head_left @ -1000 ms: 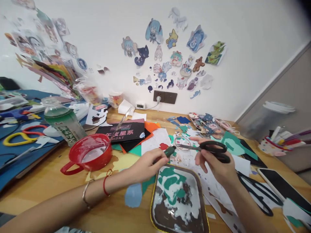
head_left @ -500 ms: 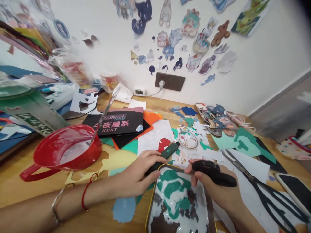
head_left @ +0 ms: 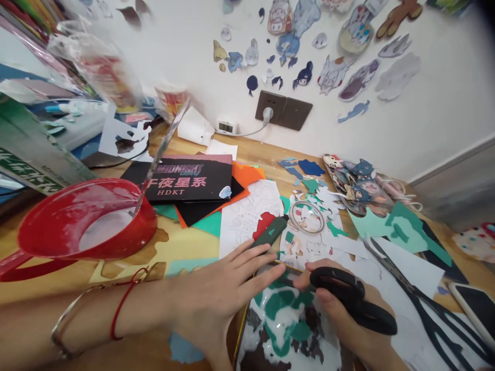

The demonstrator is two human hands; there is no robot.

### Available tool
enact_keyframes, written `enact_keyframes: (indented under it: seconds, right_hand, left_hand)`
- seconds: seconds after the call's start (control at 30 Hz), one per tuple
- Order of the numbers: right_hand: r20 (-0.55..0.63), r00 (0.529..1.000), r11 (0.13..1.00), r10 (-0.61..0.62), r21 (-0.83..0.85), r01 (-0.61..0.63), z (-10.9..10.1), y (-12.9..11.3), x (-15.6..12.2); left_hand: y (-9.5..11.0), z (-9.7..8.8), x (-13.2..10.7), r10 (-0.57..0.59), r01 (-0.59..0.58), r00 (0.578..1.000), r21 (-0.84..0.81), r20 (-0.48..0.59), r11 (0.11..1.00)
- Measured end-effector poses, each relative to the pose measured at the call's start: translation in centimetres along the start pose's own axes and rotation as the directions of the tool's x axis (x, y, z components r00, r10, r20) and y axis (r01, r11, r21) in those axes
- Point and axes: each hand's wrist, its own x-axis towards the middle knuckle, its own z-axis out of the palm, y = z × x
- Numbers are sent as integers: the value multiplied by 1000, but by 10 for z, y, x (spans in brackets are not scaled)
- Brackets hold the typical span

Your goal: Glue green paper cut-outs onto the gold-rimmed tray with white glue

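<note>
Wooden desk (head_left: 270,154) littered with paper scraps under a white, sticker-covered wall (head_left: 425,113); left hand (head_left: 228,288) lies flat, fingers spread, beside the tray (head_left: 286,330) at lower centre; right hand (head_left: 348,319) grips black scissors (head_left: 348,299).

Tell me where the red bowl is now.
In the head view, the red bowl stands at the far left of the wooden table, beside the black booklet.

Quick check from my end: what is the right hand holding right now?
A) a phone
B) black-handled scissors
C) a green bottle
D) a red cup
B: the right hand has its fingers through the black handles of the scissors, just over the tray of white glue and paper scraps.
</note>
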Motion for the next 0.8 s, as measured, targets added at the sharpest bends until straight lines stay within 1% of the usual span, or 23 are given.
enact_keyframes:
  seconds: [0.17, 0.33, 0.43, 0.5, 0.6, 0.67, 0.73, 0.8]
  right_hand:
    - [55, 998, 1000, -30, -6, 30, -2, -1, 3]
    - [80, 997, 1000, 9, 11, -9, -3, 2, 1]
    - [93, 993, 995, 67, 69, -74, -1, 5, -2]
    - [83, 987, 982, 139, 120, -148, 1, 6, -4]
    - [59, 966, 949, 251, 183, -258, 4, 4, -8]
    - [55, 950, 930, 307, 196, -312, 5, 1, -9]
    - [47, 942, 924, 332, 182, -335, 7, -2, -10]
    - [11, 944, 932, 329, 161, -326, 8, -4, -10]
  left_hand:
    - [-2, 1, -2, -14, 14, 1000, -53, -8, 998]
    - [-1, 2, -2, -9, 6, 999, -56, -44, 998]
    - [-1, 3, -2, -4, 1, 998, -55, -55, 998]
    - [-2, 3, -1, 2, -5, 998, -51, -63, 999]
    - [-3, 3, -1, 10, -12, 999, -54, -48, 998]
    - [-3, 2, -1, 5, -7, 999, -63, -35, 998]
    - [-4, 2, -1, 1, -3, 1000, -66, -30, 998]
    - [-4, 2, -1, 5, -7, 999, -60, -32, 998]
